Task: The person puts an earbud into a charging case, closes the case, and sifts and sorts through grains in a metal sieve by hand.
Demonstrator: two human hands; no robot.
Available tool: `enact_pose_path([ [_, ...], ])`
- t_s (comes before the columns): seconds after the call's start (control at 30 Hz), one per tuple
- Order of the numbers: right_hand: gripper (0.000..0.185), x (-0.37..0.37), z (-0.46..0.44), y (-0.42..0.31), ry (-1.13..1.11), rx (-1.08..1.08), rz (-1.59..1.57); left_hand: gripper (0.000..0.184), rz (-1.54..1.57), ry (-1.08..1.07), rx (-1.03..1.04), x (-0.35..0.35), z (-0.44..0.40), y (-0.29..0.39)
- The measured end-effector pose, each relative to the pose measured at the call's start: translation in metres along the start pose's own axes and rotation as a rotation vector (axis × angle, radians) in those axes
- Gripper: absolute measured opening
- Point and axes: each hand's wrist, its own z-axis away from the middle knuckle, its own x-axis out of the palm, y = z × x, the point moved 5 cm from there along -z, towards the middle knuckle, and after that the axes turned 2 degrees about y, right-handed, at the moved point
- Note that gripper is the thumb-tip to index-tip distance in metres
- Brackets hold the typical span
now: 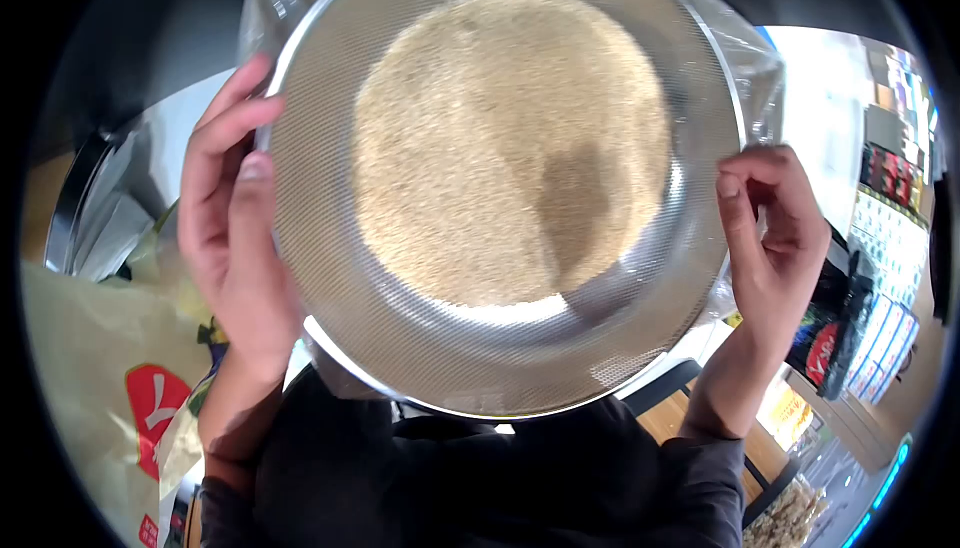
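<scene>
A wide round metal sieve (318,178) with a shiny rim fills the middle of the view. A round bed of fine tan grains (450,168) lies in it, slightly blurred; their exact kind is unclear. On the sieve's left side, my left hand (235,218) has its thumb and fingers bent at the rim. Across from it, my right hand (775,233) pinches at the right rim, thumb against forefinger. Clear plastic (760,98) sticks out behind the sieve on both sides. A dark shadow falls over the right part of the grains.
A pale yellow bag with a red emblem (155,413) stands at lower left. To the right are shelves with boxed goods (885,333) and a black package (835,328). Part of a wooden surface (660,428) shows below the sieve.
</scene>
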Motion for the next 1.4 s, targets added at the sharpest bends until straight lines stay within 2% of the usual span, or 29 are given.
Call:
enact_pose_path([
  [0.1, 0.007, -0.044, 0.035, 0.055, 0.221, 0.233, 0.076, 0.028, -0.006, -0.025, 0.000, -0.005, 0.002, -0.007],
  [0.13, 0.007, -0.051, 0.041, 0.061, 0.228, 0.234, 0.072, 0.028, 0.004, -0.011, -0.015, -0.004, 0.002, -0.007],
  [0.2, 0.012, -0.062, 0.050, 0.066, 0.288, 0.293, 0.429, 0.026, -0.014, 0.015, -0.044, -0.004, 0.002, -0.004],
  [0.3, 0.018, -0.056, 0.042, 0.054, 0.265, 0.189, 0.554, 0.027, -0.023, 0.013, -0.054, -0.002, 0.001, 0.000],
  [0.37, 0.021, -0.049, 0.033, 0.040, 0.270, 0.238, 0.505, 0.028, -0.051, 0.018, -0.061, -0.002, 0.000, 0.000],
  [0.47, 0.018, -0.012, 0.009, -0.002, -0.043, -0.006, 0.337, 0.025, -0.008, 0.015, -0.059, -0.002, 0.001, 0.000],
  [0.5, 0.018, 0.000, 0.000, -0.009, -0.040, -0.017, 0.307, 0.024, -0.006, 0.011, -0.064, -0.002, 0.001, 0.000],
  [0.57, 0.019, 0.042, -0.014, -0.033, -0.434, -0.290, -0.053, 0.024, -0.021, 0.003, -0.045, -0.003, 0.001, -0.001],
  [0.67, 0.020, 0.106, -0.041, -0.040, -0.536, -0.387, -0.290, 0.024, -0.014, -0.014, -0.051, -0.003, 0.001, -0.001],
  [0.73, 0.026, 0.147, -0.058, -0.036, -0.687, -0.071, -0.482, 0.025, -0.022, -0.011, -0.063, -0.004, 0.001, -0.001],
  [0.77, 0.026, 0.163, -0.065, -0.039, -0.698, -0.069, -0.488, 0.025, -0.018, -0.012, -0.074, -0.003, 0.001, -0.001],
  [0.83, 0.029, 0.188, -0.075, -0.038, -0.598, 0.242, -0.949, 0.026, -0.023, -0.008, -0.071, -0.003, 0.000, 0.000],
  [0.97, 0.034, 0.209, -0.068, -0.044, -0.605, 0.311, -1.066, 0.026, 0.008, -0.006, -0.077, -0.004, 0.000, -0.002],
  [1.07, 0.031, 0.205, -0.043, -0.052, -0.742, 0.362, -1.026, 0.026, 0.032, -0.002, -0.068, -0.005, 0.001, -0.003],
  [1.13, 0.028, 0.197, -0.014, -0.055, -1.027, 0.362, -0.837, 0.026, 0.051, 0.008, -0.066, -0.007, 0.001, -0.003],
  [1.17, 0.028, 0.192, -0.004, -0.051, -1.036, 0.360, -0.829, 0.025, 0.025, -0.002, -0.056, -0.007, 0.001, -0.003],
  [1.23, 0.024, 0.186, 0.027, -0.045, -1.273, 0.346, -0.830, 0.025, 0.002, 0.000, -0.052, -0.008, 0.000, -0.004],
  [1.3, 0.023, 0.177, 0.045, -0.037, -1.353, 0.351, -0.769, 0.024, -0.014, -0.011, -0.003, -0.007, 0.000, -0.004],
  [1.4, 0.022, 0.166, 0.046, -0.045, -1.445, 0.352, -0.663, 0.028, -0.027, -0.026, -0.048, -0.007, 0.002, -0.004],
])
